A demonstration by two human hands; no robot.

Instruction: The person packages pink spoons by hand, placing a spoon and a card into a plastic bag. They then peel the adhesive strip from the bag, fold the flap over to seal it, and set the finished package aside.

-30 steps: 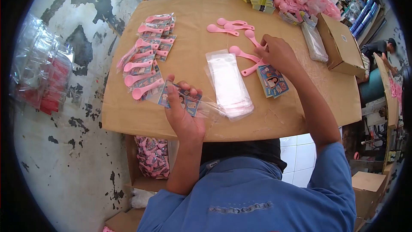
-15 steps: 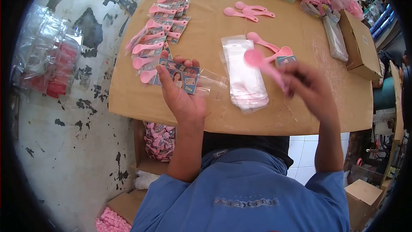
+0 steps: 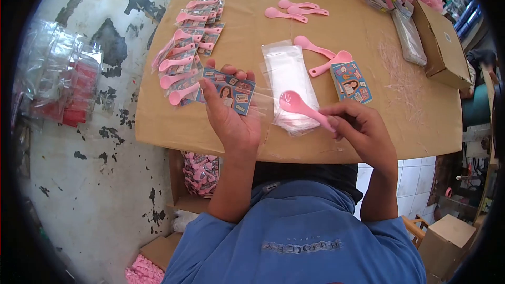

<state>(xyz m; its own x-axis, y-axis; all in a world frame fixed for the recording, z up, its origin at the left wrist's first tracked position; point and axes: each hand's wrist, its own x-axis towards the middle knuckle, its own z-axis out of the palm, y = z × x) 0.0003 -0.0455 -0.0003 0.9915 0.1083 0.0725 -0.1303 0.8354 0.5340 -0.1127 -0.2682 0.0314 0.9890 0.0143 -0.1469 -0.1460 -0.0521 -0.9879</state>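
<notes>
While the left hand [image 3: 231,126] holds a card [image 3: 236,96] left of the clear bags [image 3: 288,73], the right hand [image 3: 370,134] pinches a spoon [image 3: 302,108] over them.

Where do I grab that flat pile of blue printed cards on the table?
Probably by its two long edges, from straight above: thumb on one, fingers on the other. The card pile lies flat, with both long sides showing, while a pink plastic spoon crowds its far end.
</notes>
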